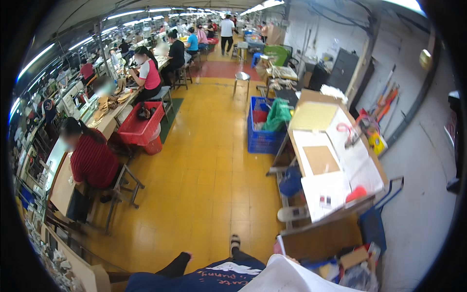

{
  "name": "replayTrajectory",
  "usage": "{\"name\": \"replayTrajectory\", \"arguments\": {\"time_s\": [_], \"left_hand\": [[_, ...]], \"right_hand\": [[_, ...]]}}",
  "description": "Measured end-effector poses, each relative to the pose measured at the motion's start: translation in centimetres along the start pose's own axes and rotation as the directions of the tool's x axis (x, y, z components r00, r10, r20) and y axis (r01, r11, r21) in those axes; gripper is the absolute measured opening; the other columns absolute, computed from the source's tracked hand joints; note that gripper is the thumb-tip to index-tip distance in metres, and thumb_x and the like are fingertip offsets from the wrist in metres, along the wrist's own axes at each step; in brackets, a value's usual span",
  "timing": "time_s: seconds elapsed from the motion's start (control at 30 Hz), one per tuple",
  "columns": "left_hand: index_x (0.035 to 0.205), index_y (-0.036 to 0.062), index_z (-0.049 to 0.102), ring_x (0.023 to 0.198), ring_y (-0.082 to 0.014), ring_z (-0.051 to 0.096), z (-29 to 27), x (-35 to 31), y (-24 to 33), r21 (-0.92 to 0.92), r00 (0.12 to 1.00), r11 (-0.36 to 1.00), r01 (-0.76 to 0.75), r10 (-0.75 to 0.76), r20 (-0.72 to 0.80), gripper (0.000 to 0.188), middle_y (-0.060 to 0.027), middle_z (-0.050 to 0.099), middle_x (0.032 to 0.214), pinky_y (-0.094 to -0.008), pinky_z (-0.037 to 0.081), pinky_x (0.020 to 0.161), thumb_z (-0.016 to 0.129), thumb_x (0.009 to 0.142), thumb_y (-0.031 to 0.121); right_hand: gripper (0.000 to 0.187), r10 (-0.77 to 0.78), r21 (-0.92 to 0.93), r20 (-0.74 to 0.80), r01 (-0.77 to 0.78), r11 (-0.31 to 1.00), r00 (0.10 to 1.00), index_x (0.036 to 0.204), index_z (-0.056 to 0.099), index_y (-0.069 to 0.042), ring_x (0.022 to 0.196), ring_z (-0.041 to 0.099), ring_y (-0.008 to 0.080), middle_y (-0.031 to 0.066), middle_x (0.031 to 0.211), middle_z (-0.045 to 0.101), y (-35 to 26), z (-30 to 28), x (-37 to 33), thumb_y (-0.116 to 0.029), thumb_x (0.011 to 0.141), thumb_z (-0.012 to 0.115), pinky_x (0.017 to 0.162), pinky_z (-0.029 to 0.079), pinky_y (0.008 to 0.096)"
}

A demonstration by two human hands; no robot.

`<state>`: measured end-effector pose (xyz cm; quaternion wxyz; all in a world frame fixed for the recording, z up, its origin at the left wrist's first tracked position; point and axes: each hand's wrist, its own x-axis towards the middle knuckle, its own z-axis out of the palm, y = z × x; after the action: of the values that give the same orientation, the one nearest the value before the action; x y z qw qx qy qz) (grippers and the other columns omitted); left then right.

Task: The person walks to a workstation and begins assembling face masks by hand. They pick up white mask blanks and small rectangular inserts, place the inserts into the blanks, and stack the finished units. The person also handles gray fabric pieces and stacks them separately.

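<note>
White sheet (287, 276) points forward, axis unclear.

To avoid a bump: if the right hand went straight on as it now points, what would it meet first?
Perhaps the table ahead, at its near edge. The right hand is mostly hidden behind the white sheet, so its direction and distance are hard to tell.

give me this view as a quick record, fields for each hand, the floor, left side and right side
left hand: only a small part of the left hand shows past a dark sleeve; grip unclear
right hand: right hand mostly hidden, at the edge of a white sheet
floor: yellow floor, metal stool farther along
left side: seated worker in a dark red top, red bin beyond
right side: blue crate, brown rectangle among white papers
</note>
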<state>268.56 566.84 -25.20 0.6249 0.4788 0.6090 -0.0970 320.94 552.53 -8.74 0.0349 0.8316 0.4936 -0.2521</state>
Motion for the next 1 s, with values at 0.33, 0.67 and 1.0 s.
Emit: {"name": "replayTrajectory", "arguments": {"time_s": [0.33, 0.67, 1.0], "left_hand": [[0.097, 0.0112, 0.074, 0.078, -0.0209, 0.067, -12.0, 6.1, 11.8, -0.494, 0.961, 0.865, 0.087, -0.203, -0.186, 0.025, -0.0087, 0.071, 0.085, -0.0366, 0.053, 0.066, 0.057, 0.09, 0.029], [0.096, 0.0112, 0.074, 0.08, -0.0227, 0.068, -35.0, 21.9, 27.1, -0.494, 0.963, 0.864, 0.099, -0.209, -0.172, 0.027, -0.0099, 0.071, 0.084, -0.0388, 0.054, 0.067, 0.057, 0.09, 0.031], [0.096, 0.0111, 0.074, 0.082, -0.0245, 0.069, -64.5, 45.6, 53.2, -0.458, 0.927, 0.846, -0.274, 0.106, -0.359, 0.029, -0.011, 0.071, 0.084, -0.0409, 0.055, 0.068, 0.056, 0.09, 0.033]], "right_hand": [[0.03, -0.56, -0.233, 0.069, 0.559, 0.796, 0.826, 0.114, 0.062, -0.013, 0.081, 0.07, 0.0381, 0.0188, 0.089, 0.072, -28.4, -16.5, 39.6, -0.027, 0.088, 0.057, 0.076, 0.056, 0.0511], [0.038, -0.065, -0.18, 0.055, 0.074, 0.981, 0.996, 0.105, 0.074, -0.01, 0.1, 0.07, 0.0363, 0.0195, 0.105, 0.072, -34.5, -10.5, 62.7, -0.038, 0.093, 0.052, 0.087, 0.055, 0.0495], [0.046, 0.36, -0.024, 0.356, -0.377, 0.926, 0.862, 0.112, 0.071, -0.011, 0.104, 0.068, 0.0376, 0.0209, 0.111, 0.07, -35.4, -13.3, 72.5, -0.046, 0.096, 0.046, 0.09, 0.054, 0.0499]]}}
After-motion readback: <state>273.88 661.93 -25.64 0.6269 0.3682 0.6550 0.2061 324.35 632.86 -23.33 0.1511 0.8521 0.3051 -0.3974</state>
